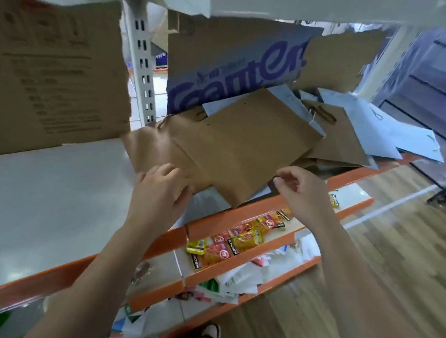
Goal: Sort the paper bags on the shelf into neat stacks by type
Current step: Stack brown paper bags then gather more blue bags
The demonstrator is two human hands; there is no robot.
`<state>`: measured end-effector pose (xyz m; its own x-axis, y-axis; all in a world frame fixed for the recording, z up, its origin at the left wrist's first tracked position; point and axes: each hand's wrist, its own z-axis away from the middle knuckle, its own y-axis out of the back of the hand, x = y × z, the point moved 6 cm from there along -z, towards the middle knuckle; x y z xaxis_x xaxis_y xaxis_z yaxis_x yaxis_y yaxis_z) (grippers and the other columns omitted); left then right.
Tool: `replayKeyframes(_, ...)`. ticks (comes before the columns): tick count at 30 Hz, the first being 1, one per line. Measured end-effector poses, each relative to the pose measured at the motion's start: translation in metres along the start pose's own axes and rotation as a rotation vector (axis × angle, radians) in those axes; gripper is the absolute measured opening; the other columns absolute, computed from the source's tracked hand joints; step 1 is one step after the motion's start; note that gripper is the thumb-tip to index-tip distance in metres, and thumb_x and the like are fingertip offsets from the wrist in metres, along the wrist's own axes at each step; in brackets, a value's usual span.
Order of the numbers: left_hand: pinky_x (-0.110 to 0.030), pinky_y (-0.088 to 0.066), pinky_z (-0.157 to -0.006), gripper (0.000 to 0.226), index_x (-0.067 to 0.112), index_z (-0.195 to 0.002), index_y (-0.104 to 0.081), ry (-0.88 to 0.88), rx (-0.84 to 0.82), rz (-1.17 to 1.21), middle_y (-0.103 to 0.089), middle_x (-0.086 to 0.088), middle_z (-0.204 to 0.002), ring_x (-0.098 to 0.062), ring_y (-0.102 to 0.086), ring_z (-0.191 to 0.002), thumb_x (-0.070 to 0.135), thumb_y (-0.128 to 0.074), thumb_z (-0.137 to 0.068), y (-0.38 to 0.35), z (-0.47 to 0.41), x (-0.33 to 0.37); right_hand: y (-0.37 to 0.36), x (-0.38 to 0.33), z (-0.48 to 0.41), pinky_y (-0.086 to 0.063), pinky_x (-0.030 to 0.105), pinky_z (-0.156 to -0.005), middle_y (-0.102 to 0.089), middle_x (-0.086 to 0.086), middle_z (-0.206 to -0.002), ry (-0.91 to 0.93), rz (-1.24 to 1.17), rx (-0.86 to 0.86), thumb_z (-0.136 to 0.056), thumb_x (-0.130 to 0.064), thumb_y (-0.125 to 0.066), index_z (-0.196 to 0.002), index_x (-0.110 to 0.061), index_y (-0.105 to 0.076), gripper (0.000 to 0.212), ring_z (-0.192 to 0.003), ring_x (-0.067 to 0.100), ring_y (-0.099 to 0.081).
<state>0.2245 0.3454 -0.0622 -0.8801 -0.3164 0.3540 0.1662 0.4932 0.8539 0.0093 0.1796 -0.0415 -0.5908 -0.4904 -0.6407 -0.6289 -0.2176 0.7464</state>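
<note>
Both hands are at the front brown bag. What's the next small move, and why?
Probably slide the front brown bag left onto the bare shelf surface to start a brown stack. The left hand rests on its near edge, the right hand is by its corner, and it lies mixed over pale bags.

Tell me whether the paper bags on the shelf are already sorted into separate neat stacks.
No: brown bags and pale blue bags lie mixed in one overlapping, skewed heap on the shelf.
</note>
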Motion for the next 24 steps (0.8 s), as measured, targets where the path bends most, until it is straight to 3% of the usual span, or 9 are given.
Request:
replayKeyframes(5,-0.04,-0.037,-0.085,0.045,0.027,-0.112,-0.065,0.039,-0.018,-0.024,-0.065,0.002,-0.11,-0.026,-0.057,-0.102,0.046,-0.033,-0.087,-0.028,-0.047,0.006,0.01,0.014,-0.06,-0.048,0.028,-0.079,-0.07,0.001,-0.1,0.071,0.127,0.018,-0.093,-0.029,-0.061,-0.108,-0.011,-0.068,0.024,-0.093,0.017,-0.063)
replayKeyframes(9,-0.043,-0.038,-0.087,0.033,0.028,-0.113,-0.062,0.051,-0.008,-0.028,-0.063,0.003,-0.11,-0.022,-0.058,-0.101,0.042,-0.04,-0.092,-0.038,-0.072,0.011,0.012,0.024,-0.107,-0.044,0.03,-0.075,-0.065,0.01,-0.104,0.095,0.255,-0.032,-0.095,-0.032,-0.057,-0.104,-0.007,-0.065,0.028,-0.1,0.027,-0.059)
replayKeyframes(12,-0.044,-0.041,-0.087,0.037,0.029,-0.112,-0.062,0.074,-0.026,-0.041,-0.063,0.004,-0.108,-0.02,-0.058,-0.098,0.045,-0.036,-0.091,-0.042,-0.082,0.011,0.01,0.033,-0.135,-0.041,0.031,-0.074,-0.064,0.014,-0.106,0.094,0.361,-0.083,-0.096,-0.038,-0.053,-0.111,-0.007,-0.057,0.035,-0.1,0.031,-0.06)
replayKeyframes(19,-0.041,-0.041,-0.081,0.027,0.025,-0.107,-0.065,0.159,0.024,-0.096,-0.063,0.002,-0.101,-0.023,-0.059,-0.092,0.038,-0.047,-0.09,-0.045,-0.083,0.016,0.002,0.048,-0.176,-0.037,0.05,-0.105,-0.04,0.013,-0.146,0.012,0.485,-0.207,-0.072,-0.074,-0.06,-0.142,-0.015,-0.037,0.094,-0.134,0.037,-0.034)
replayKeyframes(24,-0.039,-0.043,-0.078,0.024,0.022,-0.109,-0.067,0.239,0.076,-0.118,-0.065,0.0,-0.103,-0.025,-0.06,-0.09,0.034,-0.054,-0.092,-0.042,-0.072,0.028,0.002,0.058,-0.185,-0.025,0.052,-0.111,-0.023,0.02,-0.153,-0.036,0.525,-0.234,-0.06,-0.075,-0.07,-0.147,-0.01,-0.024,0.118,-0.141,0.04,-0.019)
